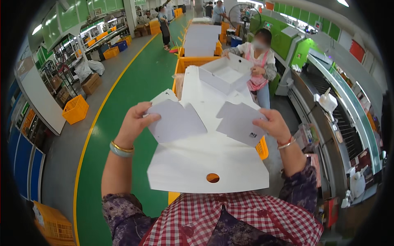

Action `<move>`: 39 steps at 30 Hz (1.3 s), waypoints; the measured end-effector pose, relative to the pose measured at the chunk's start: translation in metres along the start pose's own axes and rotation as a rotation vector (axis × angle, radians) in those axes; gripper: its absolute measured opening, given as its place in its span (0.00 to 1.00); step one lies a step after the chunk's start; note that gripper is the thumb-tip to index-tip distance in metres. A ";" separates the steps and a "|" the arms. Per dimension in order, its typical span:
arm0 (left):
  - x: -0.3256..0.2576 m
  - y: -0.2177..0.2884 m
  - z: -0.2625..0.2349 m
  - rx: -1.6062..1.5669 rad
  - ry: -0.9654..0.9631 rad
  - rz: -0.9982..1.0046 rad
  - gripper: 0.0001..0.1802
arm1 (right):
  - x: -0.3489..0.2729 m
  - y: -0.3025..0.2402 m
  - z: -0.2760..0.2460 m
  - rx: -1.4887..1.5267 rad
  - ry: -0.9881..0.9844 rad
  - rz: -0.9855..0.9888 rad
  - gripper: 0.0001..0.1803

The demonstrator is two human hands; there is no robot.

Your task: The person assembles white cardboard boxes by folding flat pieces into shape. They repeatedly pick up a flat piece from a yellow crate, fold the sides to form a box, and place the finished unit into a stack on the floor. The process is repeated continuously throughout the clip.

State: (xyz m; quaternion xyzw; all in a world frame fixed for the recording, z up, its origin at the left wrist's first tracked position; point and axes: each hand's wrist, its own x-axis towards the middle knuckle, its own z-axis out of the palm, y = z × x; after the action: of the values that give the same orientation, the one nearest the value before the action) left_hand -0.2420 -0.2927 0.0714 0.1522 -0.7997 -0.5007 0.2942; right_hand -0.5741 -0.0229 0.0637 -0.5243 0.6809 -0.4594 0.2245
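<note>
White card (209, 153) lies in front of the checked apron (266, 221), its near panel (180, 170) pierced by a round hole (213, 178). Left hand (137, 124) is pinched on the left flap (176, 122), right hand (276, 127) on the right flap (241, 123), thumbs on the upper faces. I'd bend both evenly along their creases, with a light pinch so the panels don't buckle

The head-worn fisheye camera looks forward and down. Left hand (134, 124) and right hand (276, 125) are close, at mid-frame; floor (111, 143) recedes toward the top.
</note>
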 end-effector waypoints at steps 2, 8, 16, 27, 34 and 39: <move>0.013 0.017 0.002 0.151 -0.152 0.202 0.06 | 0.005 -0.022 0.003 0.116 -0.057 -0.033 0.11; 0.025 0.042 0.013 0.180 -0.168 0.189 0.09 | 0.012 -0.049 0.005 0.146 -0.182 -0.142 0.11; -0.018 0.027 0.051 0.519 -0.291 0.229 0.11 | -0.005 -0.034 0.017 -0.196 -0.346 -0.405 0.07; -0.041 0.030 0.074 0.569 -0.443 0.325 0.13 | -0.018 -0.039 0.036 -0.421 -0.309 -0.442 0.07; -0.043 0.030 0.076 0.587 -0.425 0.318 0.15 | -0.026 -0.033 0.046 -0.518 -0.438 -0.417 0.12; -0.073 0.030 0.081 0.704 -0.331 0.238 0.16 | -0.061 -0.019 0.057 -0.580 -0.500 -0.324 0.17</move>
State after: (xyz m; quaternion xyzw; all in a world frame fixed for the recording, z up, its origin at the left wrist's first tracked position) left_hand -0.2340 -0.1828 0.0485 0.0673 -0.9708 -0.1766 0.1476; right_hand -0.4980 0.0103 0.0420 -0.7616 0.6153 -0.1364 0.1510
